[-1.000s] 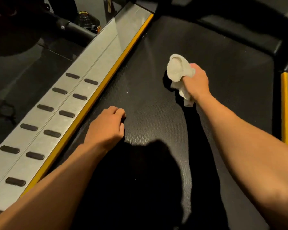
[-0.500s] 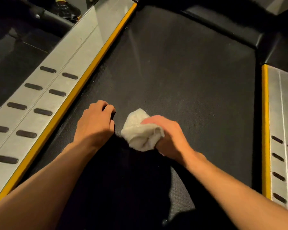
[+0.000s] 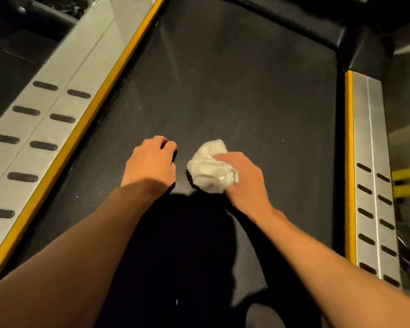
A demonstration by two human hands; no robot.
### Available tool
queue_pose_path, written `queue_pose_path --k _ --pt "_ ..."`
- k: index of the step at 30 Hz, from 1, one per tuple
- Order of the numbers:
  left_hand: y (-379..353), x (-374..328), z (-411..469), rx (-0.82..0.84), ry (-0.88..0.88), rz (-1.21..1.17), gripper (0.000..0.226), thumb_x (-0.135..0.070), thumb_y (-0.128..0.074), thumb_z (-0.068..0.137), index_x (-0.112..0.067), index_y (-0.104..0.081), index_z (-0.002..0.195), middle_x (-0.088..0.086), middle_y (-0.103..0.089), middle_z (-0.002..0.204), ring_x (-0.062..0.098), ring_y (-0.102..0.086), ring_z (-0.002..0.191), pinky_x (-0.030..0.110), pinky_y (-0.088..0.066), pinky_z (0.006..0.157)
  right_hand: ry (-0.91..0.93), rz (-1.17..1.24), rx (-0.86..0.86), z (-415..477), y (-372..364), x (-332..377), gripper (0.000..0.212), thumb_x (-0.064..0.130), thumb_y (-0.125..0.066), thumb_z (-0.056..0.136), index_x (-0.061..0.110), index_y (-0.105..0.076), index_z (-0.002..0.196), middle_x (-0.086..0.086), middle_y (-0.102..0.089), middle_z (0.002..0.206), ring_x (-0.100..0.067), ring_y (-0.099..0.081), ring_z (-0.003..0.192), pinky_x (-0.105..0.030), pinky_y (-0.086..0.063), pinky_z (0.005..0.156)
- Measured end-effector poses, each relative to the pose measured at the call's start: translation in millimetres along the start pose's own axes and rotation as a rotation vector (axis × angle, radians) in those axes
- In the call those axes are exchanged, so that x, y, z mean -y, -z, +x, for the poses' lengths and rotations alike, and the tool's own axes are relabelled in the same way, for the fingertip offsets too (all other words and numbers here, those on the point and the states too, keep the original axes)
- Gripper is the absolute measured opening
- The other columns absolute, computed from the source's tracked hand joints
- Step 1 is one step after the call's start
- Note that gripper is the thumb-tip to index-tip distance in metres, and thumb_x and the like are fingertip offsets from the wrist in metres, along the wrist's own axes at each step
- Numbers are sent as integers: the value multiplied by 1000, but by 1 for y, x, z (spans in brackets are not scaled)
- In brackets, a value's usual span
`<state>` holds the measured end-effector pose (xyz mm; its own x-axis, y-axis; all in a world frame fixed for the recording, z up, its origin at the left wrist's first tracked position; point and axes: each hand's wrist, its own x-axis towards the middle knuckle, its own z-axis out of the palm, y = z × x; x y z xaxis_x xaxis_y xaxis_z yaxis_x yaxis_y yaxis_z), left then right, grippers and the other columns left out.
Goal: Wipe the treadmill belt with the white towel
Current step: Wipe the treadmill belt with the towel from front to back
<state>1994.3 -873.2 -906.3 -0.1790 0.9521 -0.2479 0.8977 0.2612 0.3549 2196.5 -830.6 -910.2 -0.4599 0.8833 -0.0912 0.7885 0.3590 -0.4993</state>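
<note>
The dark textured treadmill belt (image 3: 234, 91) fills the middle of the view. A crumpled white towel (image 3: 208, 168) lies bunched on the belt near its centre. My right hand (image 3: 243, 179) grips the towel from the right and presses it onto the belt. My left hand (image 3: 150, 163) rests on the belt just left of the towel, fingers curled under and holding nothing. A small gap of belt separates the left hand from the towel. My own shadow darkens the belt below both hands.
Grey metal side rails with black grip strips and yellow edges run along the left (image 3: 57, 119) and right (image 3: 369, 162). A black motor cover (image 3: 305, 22) closes the far end of the belt. Yellow bars (image 3: 407, 181) show beyond the right rail.
My right hand has pulled the towel from the far middle of the belt back toward me, stopping beside my left hand. The left hand has stayed planted on the belt.
</note>
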Motion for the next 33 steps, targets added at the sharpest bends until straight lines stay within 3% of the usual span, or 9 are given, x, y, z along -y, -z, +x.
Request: queue_pose_path --k 3,7,10,15,17,19,23,30,33 --pt "-6 -5 -2 8 -63 22 38 -23 -50 88 -18 -53 126 5 -47 134 31 -46 117 42 -46 89 -250 7 -356 25 35 -65 30 15 -52 89 25 -63 115 8 -61 111 -8 -56 98 -2 -32 73" --pt "-14 -7 -2 10 -115 39 35 -21 -53 86 -15 -55 120 7 -50 127 31 -46 114 42 -47 86 -538 -59 -428 44 56 -106 20 12 -46 90 7 -65 95 -7 -66 94 -26 -61 89 -20 -34 65" --pt "-17 -13 -2 17 -122 48 35 -21 -53 85 -13 -56 119 10 -50 127 32 -46 113 43 -46 88 -376 19 -328 24 36 -75 17 9 -50 80 11 -67 84 -7 -67 84 -24 -60 77 -31 -41 66" --pt "-28 -14 -6 -36 -180 34 35 -11 -54 83 -6 -64 115 18 -56 126 40 -49 116 48 -39 99 -90 205 114 -43 -2 -9 31 25 -59 81 25 -67 110 7 -65 112 -18 -60 103 -21 -42 85" --pt "-33 -9 -9 -58 -237 67 37 -3 -64 75 -1 -65 111 25 -58 123 45 -52 113 56 -40 97 -60 240 -76 -49 13 -21 38 13 -57 78 31 -67 110 17 -61 112 -10 -57 103 -13 -40 89" --pt "-36 -7 -9 -56 -272 93 42 2 -70 67 1 -65 109 27 -58 118 47 -56 105 60 -42 93 -233 267 -326 -24 41 -58 45 -1 -53 80 26 -66 114 9 -62 114 -6 -57 102 -5 -38 84" --pt "-43 -15 -3 -130 -288 97 37 1 -65 67 -2 -67 104 24 -61 114 44 -59 101 61 -43 93 -526 118 -533 42 91 -134 28 18 -53 94 17 -62 120 3 -62 112 -8 -53 100 -7 -32 77" --pt "-53 -39 7 -140 -376 119 36 -11 -54 72 -7 -68 104 19 -63 115 40 -61 105 54 -44 96 -734 92 -561 67 89 -185 27 25 -49 97 17 -62 120 -3 -64 118 -21 -58 110 -19 -37 84" --pt "-54 -39 7 -110 -384 121 44 -16 -39 73 -7 -68 106 20 -63 118 40 -61 109 53 -44 97 -558 -14 -442 54 83 -162 21 18 -55 94 11 -67 109 -4 -67 103 -25 -62 100 -14 -34 75"
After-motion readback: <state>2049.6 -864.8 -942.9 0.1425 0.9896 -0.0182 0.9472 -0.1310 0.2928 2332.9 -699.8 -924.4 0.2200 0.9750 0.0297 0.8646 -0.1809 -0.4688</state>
